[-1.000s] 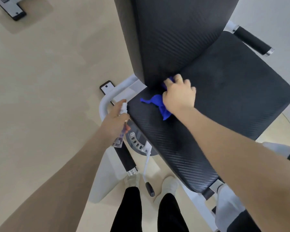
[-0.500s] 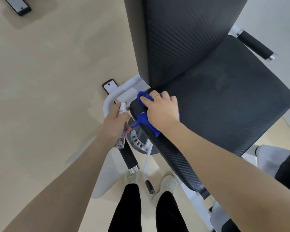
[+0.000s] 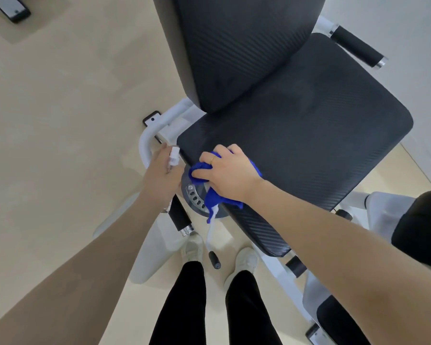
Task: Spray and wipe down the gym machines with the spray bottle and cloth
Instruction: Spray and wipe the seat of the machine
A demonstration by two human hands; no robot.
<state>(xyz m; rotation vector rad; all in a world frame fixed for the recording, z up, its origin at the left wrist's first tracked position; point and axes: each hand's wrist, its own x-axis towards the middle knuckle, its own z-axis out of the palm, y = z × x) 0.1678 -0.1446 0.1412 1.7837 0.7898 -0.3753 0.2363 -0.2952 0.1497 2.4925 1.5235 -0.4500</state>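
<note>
Wiping is the step in hand, seen from the head camera: the right hand (image 3: 230, 176) grips a bunched blue cloth (image 3: 215, 196) with curled fingers and presses it on the near left edge of the black seat pad (image 3: 309, 135), a tail hanging over the adjuster disc (image 3: 193, 195). The left hand (image 3: 163, 174) hangs just beside it, wrapped round the spray bottle (image 3: 173, 156) — nozzle up, idle. Next, I'd judge, the cloth must sweep across the pad — flat, firm — toward its unwiped far side.
</note>
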